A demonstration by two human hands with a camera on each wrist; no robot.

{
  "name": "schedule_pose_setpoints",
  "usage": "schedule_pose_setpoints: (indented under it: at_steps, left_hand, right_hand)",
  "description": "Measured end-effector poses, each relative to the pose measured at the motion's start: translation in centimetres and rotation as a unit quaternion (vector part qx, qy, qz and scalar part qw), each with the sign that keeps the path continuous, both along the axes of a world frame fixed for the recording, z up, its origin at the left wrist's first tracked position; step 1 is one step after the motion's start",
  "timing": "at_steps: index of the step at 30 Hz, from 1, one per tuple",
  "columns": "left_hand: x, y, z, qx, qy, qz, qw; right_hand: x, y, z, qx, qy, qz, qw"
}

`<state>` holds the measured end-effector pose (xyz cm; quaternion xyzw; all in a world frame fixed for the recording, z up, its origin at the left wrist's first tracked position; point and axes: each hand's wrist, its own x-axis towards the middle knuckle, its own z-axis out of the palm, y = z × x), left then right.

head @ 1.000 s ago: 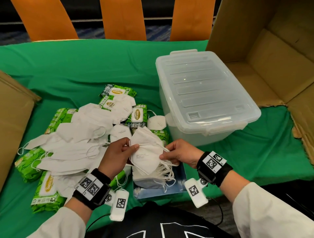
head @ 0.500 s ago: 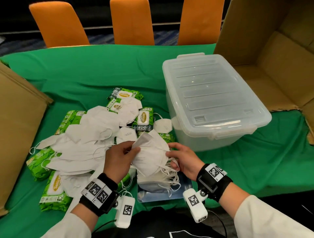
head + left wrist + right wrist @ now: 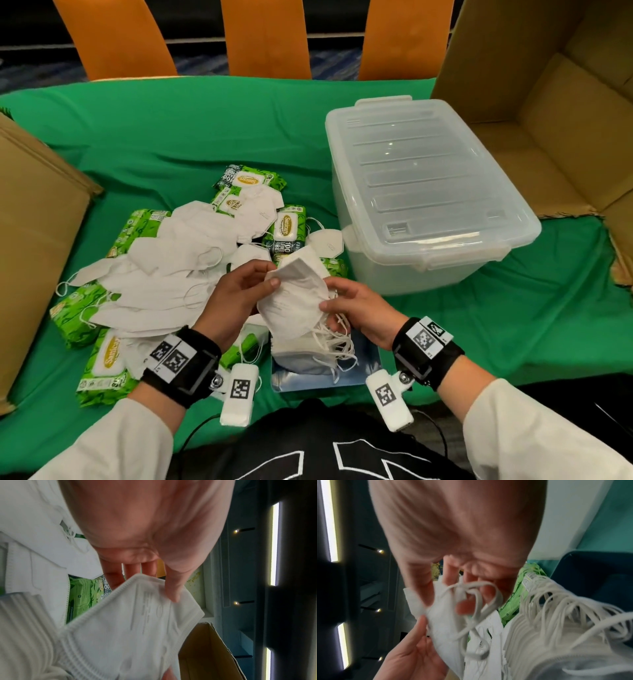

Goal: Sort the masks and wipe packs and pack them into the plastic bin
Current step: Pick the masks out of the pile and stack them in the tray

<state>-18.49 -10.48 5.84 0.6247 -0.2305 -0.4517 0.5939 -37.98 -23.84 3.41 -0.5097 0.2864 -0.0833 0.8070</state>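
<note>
My left hand (image 3: pixel 236 294) pinches the upper left edge of a folded white mask (image 3: pixel 294 301), thumb on the near face and fingers curled behind it; the left wrist view shows my thumb (image 3: pixel 173 588) pressed on the printed side. My right hand (image 3: pixel 356 308) holds the same mask at its right edge, thumb on top, fingers curled underneath among the ear loops (image 3: pixel 477 601). The mask sits low in the middle of the frame, tilted, between both hands and above a neat stack of masks (image 3: pixel 308 353) lying on a blue sheet (image 3: pixel 363 370).

Left of my hands a loose heap of white masks (image 3: pixel 164 274) sprawls over green wipe packs (image 3: pixel 106 363), with more packs toward the centre (image 3: pixel 287 229). The clear plastic bin (image 3: pixel 421 192) stands right of centre, just beyond my right hand, with its lid on. All of it rests on a green tablecloth (image 3: pixel 513 308), with an open cardboard box (image 3: pixel 548 102) in the upper right.
</note>
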Motion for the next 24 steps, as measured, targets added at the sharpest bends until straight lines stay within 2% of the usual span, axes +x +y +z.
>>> schedule_pose_setpoints:
  at_steps: [2,4,6,8,10,14,17,19,21,24]
  left_hand:
    - [0.0,-0.4,0.1,-0.004,-0.006,-0.007,1.000]
    - [0.0,-0.7,0.0,-0.015,-0.035,-0.004,0.999]
    - [0.0,-1.0,-0.2,-0.018,-0.066,0.015,0.998]
    - [0.2,-1.1,-0.3,-0.018,-0.065,0.036,0.997]
    - [0.5,-1.0,-0.5,-0.020,-0.036,0.060,0.997]
    - [1.2,-0.3,-1.0,-0.021,0.025,0.107,0.994]
    - [1.3,0.0,-1.4,-0.018,0.024,0.102,0.994]
    - [1.3,0.2,-1.4,-0.019,0.018,0.095,0.995]
    - [1.1,0.3,-1.2,-0.021,-0.002,0.083,0.996]
    - [0.4,0.4,-0.9,-0.013,-0.053,0.041,0.998]
  right_hand:
    - [-0.1,0.0,0.3,-0.043,0.011,0.041,0.998]
    - [-0.1,-0.1,0.4,-0.084,0.031,0.039,0.995]
    - [-0.2,-0.3,0.5,-0.083,0.037,0.040,0.995]
    - [-0.6,-0.4,0.4,-0.034,0.016,0.025,0.999]
    - [-1.0,-0.7,0.5,0.056,-0.015,-0.033,0.998]
    - [-1.3,-1.3,0.7,0.177,-0.054,-0.169,0.968]
    - [-1.4,-1.6,1.2,0.216,-0.058,-0.135,0.965]
    - [-1.4,-1.9,1.5,0.188,-0.022,-0.081,0.979]
    - [-1.5,-2.4,1.5,0.094,0.047,-0.012,0.994]
    - [-1.1,-2.7,1.7,-0.032,0.120,0.055,0.991]
